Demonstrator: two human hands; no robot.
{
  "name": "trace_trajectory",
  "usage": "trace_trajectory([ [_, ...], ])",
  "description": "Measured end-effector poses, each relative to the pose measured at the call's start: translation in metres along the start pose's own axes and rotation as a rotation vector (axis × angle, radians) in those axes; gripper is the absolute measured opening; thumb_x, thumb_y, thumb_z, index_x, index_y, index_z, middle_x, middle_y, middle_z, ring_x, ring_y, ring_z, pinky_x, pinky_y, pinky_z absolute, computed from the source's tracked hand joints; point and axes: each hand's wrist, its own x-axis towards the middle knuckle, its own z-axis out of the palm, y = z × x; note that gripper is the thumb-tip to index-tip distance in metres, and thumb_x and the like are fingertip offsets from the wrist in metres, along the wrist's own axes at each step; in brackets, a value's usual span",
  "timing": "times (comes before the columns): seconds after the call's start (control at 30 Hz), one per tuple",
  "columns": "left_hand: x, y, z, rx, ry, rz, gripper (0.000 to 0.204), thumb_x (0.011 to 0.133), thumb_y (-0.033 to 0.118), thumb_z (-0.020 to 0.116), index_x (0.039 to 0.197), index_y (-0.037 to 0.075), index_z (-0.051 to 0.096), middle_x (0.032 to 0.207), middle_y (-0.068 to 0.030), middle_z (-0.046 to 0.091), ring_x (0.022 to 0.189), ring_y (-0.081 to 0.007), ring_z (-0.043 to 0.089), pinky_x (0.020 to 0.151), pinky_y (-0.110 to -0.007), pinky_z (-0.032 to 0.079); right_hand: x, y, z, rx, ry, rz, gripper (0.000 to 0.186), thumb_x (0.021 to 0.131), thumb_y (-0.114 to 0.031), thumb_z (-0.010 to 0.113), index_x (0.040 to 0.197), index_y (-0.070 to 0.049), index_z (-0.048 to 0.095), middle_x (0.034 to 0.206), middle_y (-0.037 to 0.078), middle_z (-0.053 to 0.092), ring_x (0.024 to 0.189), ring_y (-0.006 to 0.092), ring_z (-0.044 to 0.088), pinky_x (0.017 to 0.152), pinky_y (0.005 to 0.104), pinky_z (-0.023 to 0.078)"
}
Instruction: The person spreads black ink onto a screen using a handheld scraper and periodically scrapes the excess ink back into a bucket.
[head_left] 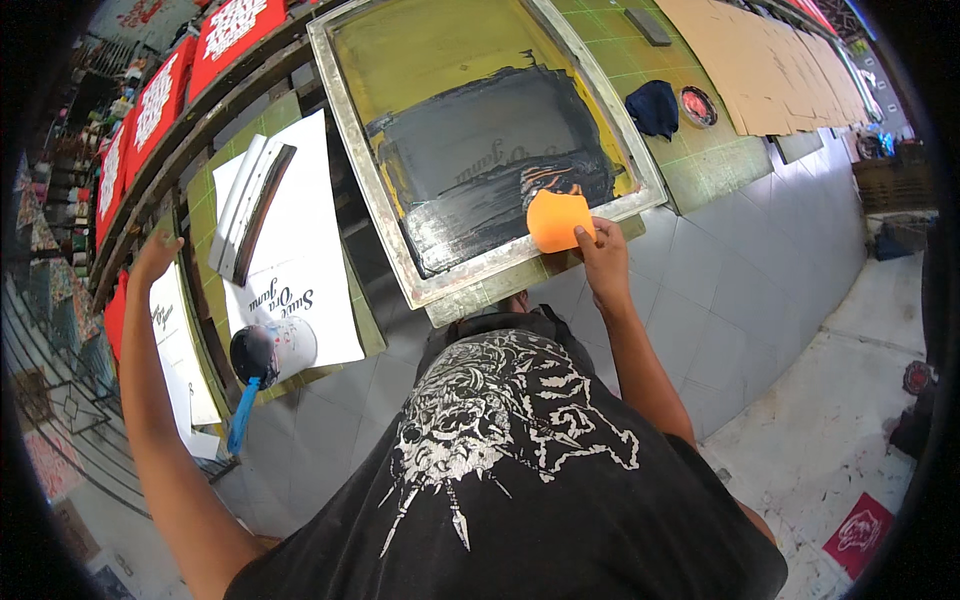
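Observation:
My right hand (605, 262) pinches an orange plastic scraper card (558, 222) at the near right corner of a screen-printing frame (398, 262). The card's far edge meets black ink (440, 236) spread over the mesh, and orange streaks show beside it. Faint dark lettering is visible through the mesh. Out to the left, my left hand (158, 254) is empty, fingers apart, beside a dark rail; whether it touches the rail I cannot tell. Between my hands, a squeegee (250, 208) lies on a white printed sheet (310, 190).
Near the sheet's lower edge sits a white ink tub (292, 345) with a blue handle (240, 418) sticking out. Red printed shirts (160, 100) line the far left rail. Right of the frame are a dark cloth (653, 108), a round ink-smeared lid (697, 106) and cardboard (750, 70).

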Motion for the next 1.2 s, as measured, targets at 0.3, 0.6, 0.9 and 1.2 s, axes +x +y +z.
trace_trajectory([
  [0.3,0.071,-0.033,0.088,0.045,-0.123,0.097,0.071,0.087,0.040,0.062,0.135,-0.008,0.041,0.139,-0.0300,0.043,0.130,-0.0408,0.041,0.108,-0.041,0.033,-0.043,0.023,-0.036,-0.176,0.232,0.046,0.046,0.092,-0.023,0.063,0.130,-0.002,0.048,0.111,0.010,0.054,0.084,0.0151,0.058,0.071,0.0288,0.047],
  [0.6,0.056,0.046,0.082,-0.226,-0.443,-0.021,0.088,0.069,0.048,0.078,0.128,-0.010,0.049,0.119,-0.0270,0.059,0.109,-0.0324,0.059,0.094,-0.039,0.045,-0.096,0.042,-0.031,-0.081,0.259,0.239,0.045,0.092,-0.021,0.063,0.130,-0.002,0.048,0.107,0.007,0.055,0.082,0.0130,0.059,0.067,0.0253,0.046],
  [0.9,0.054,0.034,0.081,-0.433,-0.373,0.002,0.075,0.062,0.026,0.086,0.121,-0.008,0.053,0.105,-0.0167,0.066,0.093,-0.0249,0.063,0.085,-0.036,0.049,-0.096,0.036,-0.038,-0.106,0.277,0.216,0.046,0.091,-0.021,0.063,0.131,-0.003,0.048,0.118,0.012,0.055,0.082,0.0138,0.058,0.068,0.0267,0.047],
  [1.2,0.000,0.095,-0.020,-0.667,-0.188,0.308,0.041,0.077,0.010,0.072,0.114,-0.002,0.058,0.100,-0.0053,0.065,0.090,-0.0135,0.060,0.083,-0.030,0.048,-0.090,0.050,-0.088,-0.061,0.402,0.197,0.044,0.091,-0.020,0.062,0.130,-0.003,0.049,0.120,0.011,0.055,0.086,0.0143,0.059,0.073,0.0275,0.048],
])
